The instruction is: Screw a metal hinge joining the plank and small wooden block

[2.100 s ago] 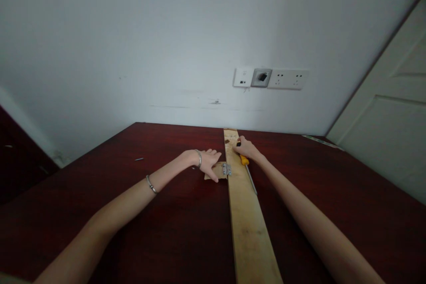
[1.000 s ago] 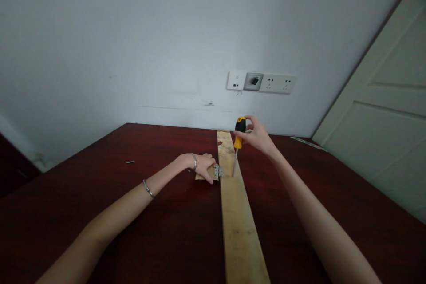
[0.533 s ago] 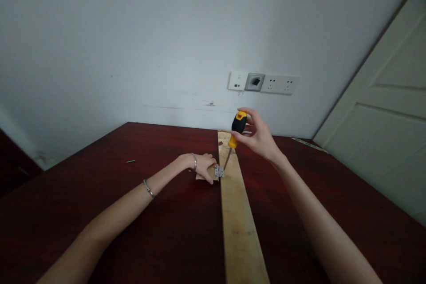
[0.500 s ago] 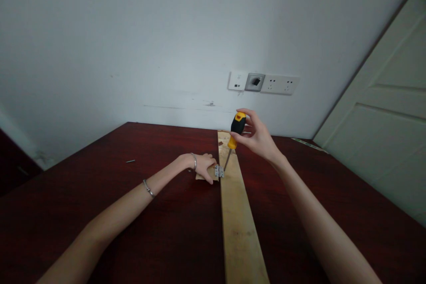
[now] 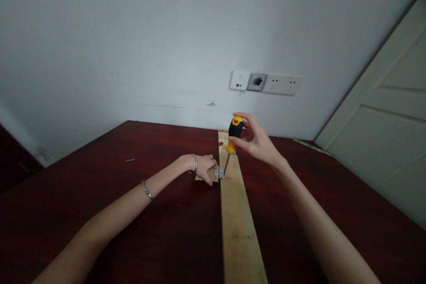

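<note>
My right hand [image 5: 254,140] is closed round the yellow-and-black handle of a screwdriver [image 5: 235,128]. The screwdriver leans slightly, its shaft pointing down at the right edge of a metal hinge [image 5: 221,172]. The hinge's right leaf rests on a long wooden plank [image 5: 238,222], its left leaf on a small flat board [image 5: 213,175] beside the plank. Over that small board lies my left hand [image 5: 204,167], thumb toward me and fingers on the far side, gripping it and partly covering it. Whether the tip sits in a screw is too small to tell.
The dark red tabletop [image 5: 159,230] carries the plank, which runs from the near edge toward the wall [image 5: 166,44]. A thin metal piece [image 5: 129,160] lies at the left. Wall sockets [image 5: 281,85] are above the table. A pale panelled door [image 5: 392,142] stands at the right.
The screwdriver's handle has tipped slightly left and lower, with my right hand following. My left hand stays on the small board. The view has shifted a little.
</note>
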A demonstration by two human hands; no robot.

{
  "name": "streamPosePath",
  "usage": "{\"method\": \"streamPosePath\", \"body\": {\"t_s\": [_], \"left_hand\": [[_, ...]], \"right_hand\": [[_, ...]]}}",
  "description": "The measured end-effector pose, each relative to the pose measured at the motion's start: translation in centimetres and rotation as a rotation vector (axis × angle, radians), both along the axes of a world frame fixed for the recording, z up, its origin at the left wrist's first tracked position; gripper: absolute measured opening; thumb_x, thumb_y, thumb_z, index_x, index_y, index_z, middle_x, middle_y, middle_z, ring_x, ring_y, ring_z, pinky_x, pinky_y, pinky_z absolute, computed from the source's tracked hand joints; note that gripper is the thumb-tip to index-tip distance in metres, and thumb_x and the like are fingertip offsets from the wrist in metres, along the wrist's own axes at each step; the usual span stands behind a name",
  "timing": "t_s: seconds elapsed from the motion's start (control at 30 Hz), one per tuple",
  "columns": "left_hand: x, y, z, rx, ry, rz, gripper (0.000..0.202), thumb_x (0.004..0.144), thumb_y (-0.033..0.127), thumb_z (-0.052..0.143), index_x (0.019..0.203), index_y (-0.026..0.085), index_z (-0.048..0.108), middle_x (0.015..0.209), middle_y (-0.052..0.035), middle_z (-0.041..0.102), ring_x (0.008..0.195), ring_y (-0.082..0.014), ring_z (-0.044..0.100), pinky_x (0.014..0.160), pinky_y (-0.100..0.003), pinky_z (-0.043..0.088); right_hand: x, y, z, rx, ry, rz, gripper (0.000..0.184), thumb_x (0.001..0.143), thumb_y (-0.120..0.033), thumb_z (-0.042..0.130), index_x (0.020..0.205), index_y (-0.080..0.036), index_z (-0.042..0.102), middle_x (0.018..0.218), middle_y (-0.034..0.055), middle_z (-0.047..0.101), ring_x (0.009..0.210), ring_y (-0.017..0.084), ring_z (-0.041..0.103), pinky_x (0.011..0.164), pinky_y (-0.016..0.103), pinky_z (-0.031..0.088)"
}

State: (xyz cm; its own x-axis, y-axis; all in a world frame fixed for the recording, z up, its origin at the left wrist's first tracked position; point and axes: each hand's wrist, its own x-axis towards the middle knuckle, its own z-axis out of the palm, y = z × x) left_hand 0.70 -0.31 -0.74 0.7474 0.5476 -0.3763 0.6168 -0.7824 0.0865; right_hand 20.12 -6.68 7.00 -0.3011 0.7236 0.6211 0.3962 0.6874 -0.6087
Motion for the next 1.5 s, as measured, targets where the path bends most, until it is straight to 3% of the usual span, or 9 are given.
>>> {"method": "streamPosePath", "body": {"t_s": [0.17,0.67,1.1,1.33,1.5], "left_hand": [[-0.03,0.14,-0.26,0.013,0.003,0.007,0.082,0.059,0.062,0.065,0.124,0.015,0.048,0.117,-0.0129,0.048,0.103,-0.0289,0.052,0.088,-0.035,0.044],[-0.22,0.42,-0.45,0.021,-0.002,-0.024,0.086,0.060,0.065,0.063,0.127,0.015,0.045,0.118,-0.0131,0.048,0.107,-0.0293,0.049,0.091,-0.036,0.042],[-0.23,0.42,-0.54,0.014,-0.007,-0.016,0.089,0.059,0.066,0.063,0.130,0.015,0.042,0.122,-0.0140,0.046,0.108,-0.0298,0.048,0.091,-0.036,0.042],[-0.20,0.28,-0.47,0.019,0.001,-0.005,0.085,0.059,0.065,0.063,0.127,0.017,0.045,0.121,-0.0132,0.047,0.109,-0.0298,0.048,0.091,-0.037,0.043],[-0.16,0.15,-0.22,0.013,0.008,0.000,0.086,0.059,0.065,0.063,0.128,0.017,0.044,0.122,-0.0136,0.047,0.110,-0.0300,0.047,0.090,-0.038,0.043]], "right_hand": [[-0.44,0.05,-0.35,0.016,-0.016,0.012,0.057,0.076,-0.033,0.063,0.127,-0.028,0.038,0.102,0.0029,0.054,0.069,0.012,0.054,0.058,0.027,0.051],[-0.51,0.23,-0.48,0.025,-0.045,0.002,0.056,0.077,-0.031,0.062,0.128,-0.026,0.039,0.111,0.0070,0.053,0.079,0.016,0.057,0.061,0.029,0.052],[-0.47,0.15,-0.55,0.019,-0.068,0.006,0.056,0.078,-0.030,0.062,0.129,-0.026,0.038,0.104,0.0055,0.054,0.069,0.011,0.055,0.056,0.025,0.051],[-0.51,0.10,-0.58,0.040,-0.087,0.001,0.057,0.078,-0.029,0.061,0.130,-0.025,0.038,0.107,0.0076,0.055,0.079,0.016,0.058,0.062,0.028,0.053],[-0.61,0.15,-0.63,0.045,-0.115,-0.048,0.059,0.076,-0.036,0.064,0.128,-0.025,0.038,0.095,0.0044,0.057,0.064,0.013,0.057,0.054,0.027,0.051]]}}
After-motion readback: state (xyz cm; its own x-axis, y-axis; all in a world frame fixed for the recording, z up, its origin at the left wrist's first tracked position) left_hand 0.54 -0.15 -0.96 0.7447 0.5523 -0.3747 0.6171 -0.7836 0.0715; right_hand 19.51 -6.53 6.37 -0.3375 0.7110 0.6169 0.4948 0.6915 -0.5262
